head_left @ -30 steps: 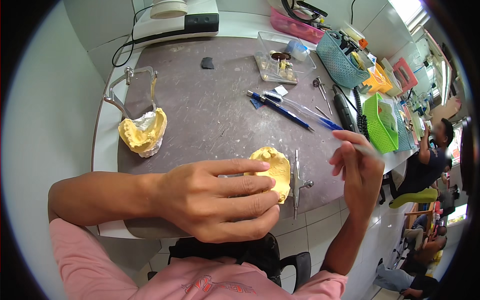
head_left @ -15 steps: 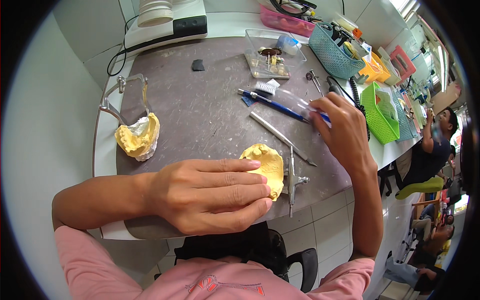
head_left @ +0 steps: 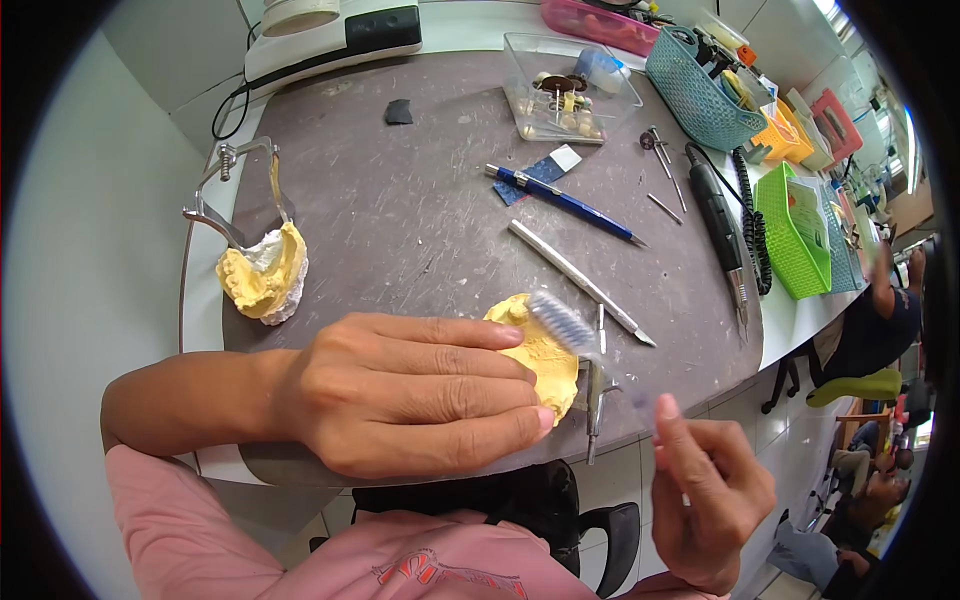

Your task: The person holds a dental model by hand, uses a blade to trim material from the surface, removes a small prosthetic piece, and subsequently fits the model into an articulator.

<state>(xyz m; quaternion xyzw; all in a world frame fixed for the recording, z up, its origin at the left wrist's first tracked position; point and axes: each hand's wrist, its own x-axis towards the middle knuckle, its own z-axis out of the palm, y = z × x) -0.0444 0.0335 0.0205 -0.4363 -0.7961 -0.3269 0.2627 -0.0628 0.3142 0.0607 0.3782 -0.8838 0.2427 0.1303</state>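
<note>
A clear plastic box (head_left: 570, 90) of small parts stands at the far middle of the bench (head_left: 420, 200). A small blue-and-white packet (head_left: 545, 172) lies flat just in front of it, under a blue pen (head_left: 570, 203).
</note>
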